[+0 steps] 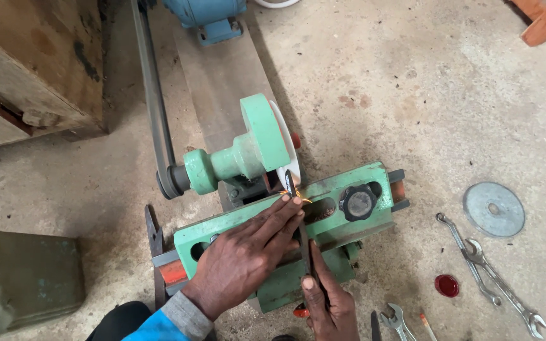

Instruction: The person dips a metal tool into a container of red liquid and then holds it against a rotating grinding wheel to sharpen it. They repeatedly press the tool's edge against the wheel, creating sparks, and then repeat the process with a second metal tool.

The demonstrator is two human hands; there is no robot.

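A green belt-driven grinder (248, 151) with a white grinding wheel (289, 158) stands on the concrete floor. In front of it lies a green tool rest (361, 183) with a black knob (357, 202). A narrow dark blade (303, 240) lies across the rest with its tip at the wheel, where small orange sparks show. My left hand (244, 256) presses flat on the blade, fingertips close to the wheel. My right hand (330, 303) grips the blade's near end.
A dark drive belt (154, 95) runs back to a blue motor (206, 16). Spanners (488, 271), a grey metal disc (493, 209) and a red cap (447, 285) lie at the right. A wooden crate (33, 63) stands at the left, a green box (20, 278) near me.
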